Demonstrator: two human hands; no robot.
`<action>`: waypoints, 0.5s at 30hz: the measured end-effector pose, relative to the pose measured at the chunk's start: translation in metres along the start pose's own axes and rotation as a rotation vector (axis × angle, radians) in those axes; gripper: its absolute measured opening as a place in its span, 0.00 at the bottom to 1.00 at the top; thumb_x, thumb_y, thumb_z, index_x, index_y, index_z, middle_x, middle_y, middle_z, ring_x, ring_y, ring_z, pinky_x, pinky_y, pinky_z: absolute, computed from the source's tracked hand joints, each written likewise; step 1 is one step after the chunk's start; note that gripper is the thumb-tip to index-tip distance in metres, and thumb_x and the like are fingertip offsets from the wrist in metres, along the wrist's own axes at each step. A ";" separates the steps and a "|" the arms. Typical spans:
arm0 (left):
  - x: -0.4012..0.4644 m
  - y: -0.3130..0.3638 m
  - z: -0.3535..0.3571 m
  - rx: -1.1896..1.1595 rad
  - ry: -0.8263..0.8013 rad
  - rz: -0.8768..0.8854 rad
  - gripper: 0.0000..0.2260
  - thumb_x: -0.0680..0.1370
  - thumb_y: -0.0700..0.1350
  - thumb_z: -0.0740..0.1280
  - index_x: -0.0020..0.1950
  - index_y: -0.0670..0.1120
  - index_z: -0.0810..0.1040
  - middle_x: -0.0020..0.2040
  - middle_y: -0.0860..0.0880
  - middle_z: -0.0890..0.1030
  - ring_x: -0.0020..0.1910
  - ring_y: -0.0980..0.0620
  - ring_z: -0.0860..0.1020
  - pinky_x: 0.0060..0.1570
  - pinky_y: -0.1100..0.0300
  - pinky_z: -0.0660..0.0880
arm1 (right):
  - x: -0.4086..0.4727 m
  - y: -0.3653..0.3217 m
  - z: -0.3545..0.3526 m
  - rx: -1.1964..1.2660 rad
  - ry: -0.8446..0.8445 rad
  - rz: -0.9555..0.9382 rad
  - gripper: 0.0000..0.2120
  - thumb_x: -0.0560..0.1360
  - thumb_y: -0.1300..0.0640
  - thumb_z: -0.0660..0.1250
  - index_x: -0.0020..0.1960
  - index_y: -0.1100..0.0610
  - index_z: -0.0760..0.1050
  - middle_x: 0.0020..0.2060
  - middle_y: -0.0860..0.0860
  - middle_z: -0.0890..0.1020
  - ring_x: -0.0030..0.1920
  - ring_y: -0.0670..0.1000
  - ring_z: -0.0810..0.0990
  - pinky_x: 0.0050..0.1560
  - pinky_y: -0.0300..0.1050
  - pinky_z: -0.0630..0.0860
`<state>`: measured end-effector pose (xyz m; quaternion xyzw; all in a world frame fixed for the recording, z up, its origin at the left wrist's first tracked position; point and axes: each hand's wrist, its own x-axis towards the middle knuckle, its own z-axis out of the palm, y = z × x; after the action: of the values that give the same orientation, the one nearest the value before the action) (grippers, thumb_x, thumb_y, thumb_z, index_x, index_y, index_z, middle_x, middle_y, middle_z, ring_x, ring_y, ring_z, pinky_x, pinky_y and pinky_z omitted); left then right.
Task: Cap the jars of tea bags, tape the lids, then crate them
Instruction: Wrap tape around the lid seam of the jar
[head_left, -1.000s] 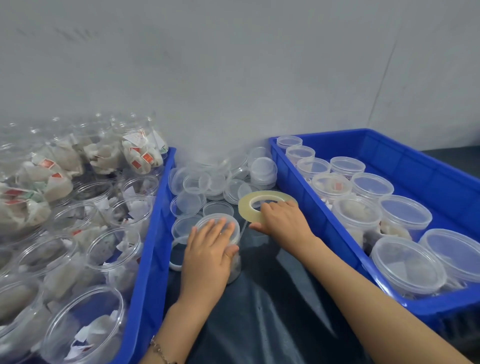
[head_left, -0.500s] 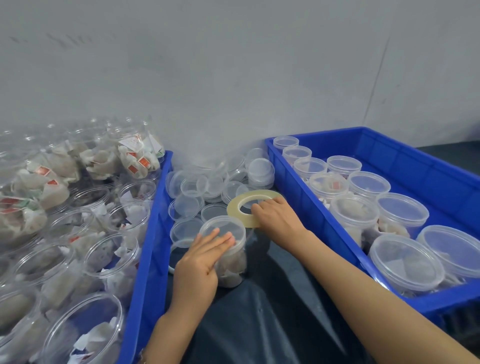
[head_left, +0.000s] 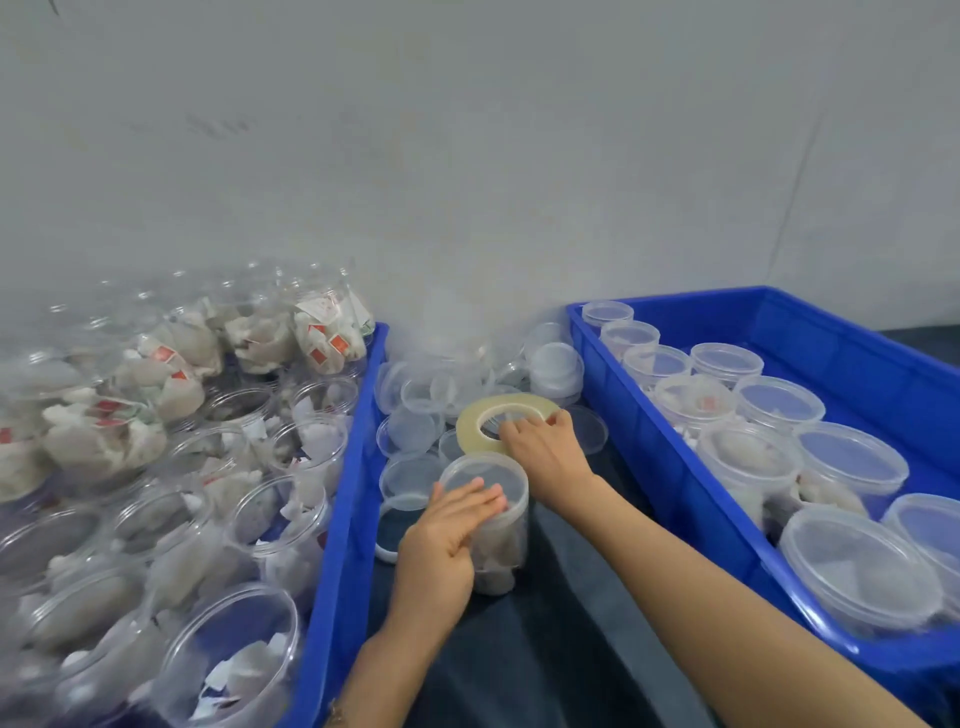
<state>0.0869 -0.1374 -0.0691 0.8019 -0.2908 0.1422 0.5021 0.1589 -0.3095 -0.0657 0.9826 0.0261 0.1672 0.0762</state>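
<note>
At lower centre, a capped jar is gripped by the left hand; the tape roll is pinched by the right hand. Taping is judged next, requiring the tape's end.

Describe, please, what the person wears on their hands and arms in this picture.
Both forearms are bare as far as the frame shows, with no sleeves or gloves. The left hand and right hand show no rings that I can make out. A thin beaded bracelet sits on the left wrist at the bottom edge.
</note>
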 end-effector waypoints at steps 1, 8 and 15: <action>0.000 0.000 0.000 0.006 -0.008 -0.008 0.28 0.69 0.19 0.60 0.57 0.48 0.78 0.54 0.64 0.76 0.61 0.67 0.71 0.71 0.70 0.53 | 0.001 -0.001 0.001 -0.004 0.003 -0.017 0.10 0.78 0.56 0.56 0.58 0.56 0.68 0.51 0.50 0.80 0.54 0.54 0.76 0.53 0.50 0.63; 0.014 0.020 -0.001 0.466 -0.135 0.034 0.11 0.76 0.50 0.66 0.56 0.50 0.79 0.59 0.57 0.78 0.62 0.57 0.72 0.61 0.71 0.58 | -0.007 0.003 0.000 0.042 0.007 0.016 0.11 0.78 0.54 0.57 0.58 0.55 0.68 0.52 0.49 0.79 0.54 0.53 0.77 0.52 0.50 0.63; 0.034 0.025 0.028 0.844 -0.266 -0.261 0.40 0.74 0.70 0.55 0.78 0.48 0.50 0.78 0.42 0.51 0.76 0.43 0.49 0.72 0.42 0.49 | -0.034 0.022 -0.006 0.038 0.038 0.041 0.08 0.75 0.54 0.62 0.53 0.54 0.71 0.49 0.49 0.81 0.50 0.52 0.79 0.52 0.47 0.64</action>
<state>0.0973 -0.1818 -0.0464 0.9775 -0.1658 0.0794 0.1038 0.1257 -0.3328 -0.0671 0.9809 0.0104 0.1867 0.0534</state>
